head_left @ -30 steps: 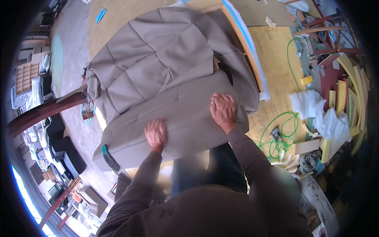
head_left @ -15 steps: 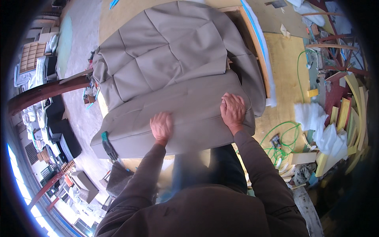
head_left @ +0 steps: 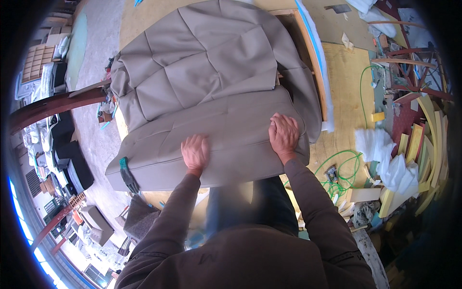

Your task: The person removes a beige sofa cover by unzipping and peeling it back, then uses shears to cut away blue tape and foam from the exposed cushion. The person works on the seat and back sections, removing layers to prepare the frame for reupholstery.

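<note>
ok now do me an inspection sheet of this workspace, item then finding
Surface: yellowish board under and around the seat.
Job's things: grey padded seat nearest the person; creased grey cover beyond it; wooden frame at upper right, partly covered.
Clutter: dark glove with green cuff on the seat's left end; white stuffing and yellow strips at right.
Hands: left hand and right hand bare, palm down on the seat, apart.
Cables: green cord or hose, looped at right.
Surroundings: red-brown beam at left, dark blocks nearby.

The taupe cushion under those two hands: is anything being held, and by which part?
Nothing appears held: the left hand lies on the taupe cushion near its middle, and the right hand rests on it toward its right end.
</note>
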Available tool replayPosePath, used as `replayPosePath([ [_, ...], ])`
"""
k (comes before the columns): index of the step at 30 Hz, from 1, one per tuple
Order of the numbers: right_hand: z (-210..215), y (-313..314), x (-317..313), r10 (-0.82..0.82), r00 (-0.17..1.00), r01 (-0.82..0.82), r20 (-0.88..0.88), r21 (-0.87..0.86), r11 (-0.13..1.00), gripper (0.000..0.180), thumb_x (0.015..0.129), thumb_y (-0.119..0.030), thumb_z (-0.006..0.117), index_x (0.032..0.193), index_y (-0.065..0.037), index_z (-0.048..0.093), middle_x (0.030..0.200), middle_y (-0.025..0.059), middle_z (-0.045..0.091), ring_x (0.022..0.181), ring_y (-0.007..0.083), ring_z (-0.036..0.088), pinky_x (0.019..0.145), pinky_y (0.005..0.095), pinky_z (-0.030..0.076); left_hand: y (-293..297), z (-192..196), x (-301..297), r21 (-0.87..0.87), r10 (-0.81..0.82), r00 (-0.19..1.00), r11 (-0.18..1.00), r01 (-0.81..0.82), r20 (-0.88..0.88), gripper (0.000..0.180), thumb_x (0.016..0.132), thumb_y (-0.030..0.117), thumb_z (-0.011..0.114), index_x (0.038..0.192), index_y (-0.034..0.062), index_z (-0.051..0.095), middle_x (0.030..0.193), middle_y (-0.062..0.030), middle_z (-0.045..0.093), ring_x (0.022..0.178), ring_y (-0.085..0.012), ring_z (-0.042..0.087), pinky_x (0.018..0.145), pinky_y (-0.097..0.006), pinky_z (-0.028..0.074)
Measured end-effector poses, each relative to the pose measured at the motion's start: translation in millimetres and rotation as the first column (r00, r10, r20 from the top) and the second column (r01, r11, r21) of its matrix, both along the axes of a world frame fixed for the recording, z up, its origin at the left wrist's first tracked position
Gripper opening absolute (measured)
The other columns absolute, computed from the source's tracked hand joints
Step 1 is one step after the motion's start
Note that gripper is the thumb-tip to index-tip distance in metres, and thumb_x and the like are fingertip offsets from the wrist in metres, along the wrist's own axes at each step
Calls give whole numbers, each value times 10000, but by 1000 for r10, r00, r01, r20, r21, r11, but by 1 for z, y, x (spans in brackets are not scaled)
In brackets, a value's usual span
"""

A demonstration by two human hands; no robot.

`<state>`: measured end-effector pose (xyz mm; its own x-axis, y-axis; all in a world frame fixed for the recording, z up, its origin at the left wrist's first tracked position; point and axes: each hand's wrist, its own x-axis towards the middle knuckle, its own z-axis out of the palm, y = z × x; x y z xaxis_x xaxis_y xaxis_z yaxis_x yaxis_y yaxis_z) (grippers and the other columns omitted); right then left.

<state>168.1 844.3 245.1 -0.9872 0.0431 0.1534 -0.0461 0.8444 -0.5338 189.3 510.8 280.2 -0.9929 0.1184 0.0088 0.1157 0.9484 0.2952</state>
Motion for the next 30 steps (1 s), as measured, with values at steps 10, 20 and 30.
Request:
replayPosePath([
  [10, 1, 0, 0, 17, 999, -17, -34, 18, 1000, 121, 963, -163, 567, 971, -82, 656, 1021, 51, 706, 997, 273, 669, 967, 433, 472, -1, 1, 1, 11, -1, 998, 1000, 0, 60, 282, 1032, 265, 480, 1065, 141, 732, 1060, -36, 732, 958, -278, 648, 859, -416, 434],
  [20, -2, 1, 2, 10, 999, -8, -52, 44, 999, 127, 946, -158, 584, 988, -94, 686, 1045, 55, 719, 1031, 271, 681, 996, 434, 476, -4, -10, 3, 5, 12, 1000, 1000, -12, -20, 194, 960, 237, 573, 980, 162, 751, 981, -31, 737, 934, -270, 670, 844, -430, 463],
  [30, -3, 9, 3, 106, 994, -106, 9, 131, 986, 176, 999, -141, 559, 1065, -93, 715, 1162, 70, 740, 1110, 280, 687, 1032, 448, 479, 2, 6, 8, 38, 24, 999, 999, -23, -32, 172, 950, 232, 610, 973, 120, 738, 997, -67, 725, 954, -279, 655, 863, -439, 462],
])
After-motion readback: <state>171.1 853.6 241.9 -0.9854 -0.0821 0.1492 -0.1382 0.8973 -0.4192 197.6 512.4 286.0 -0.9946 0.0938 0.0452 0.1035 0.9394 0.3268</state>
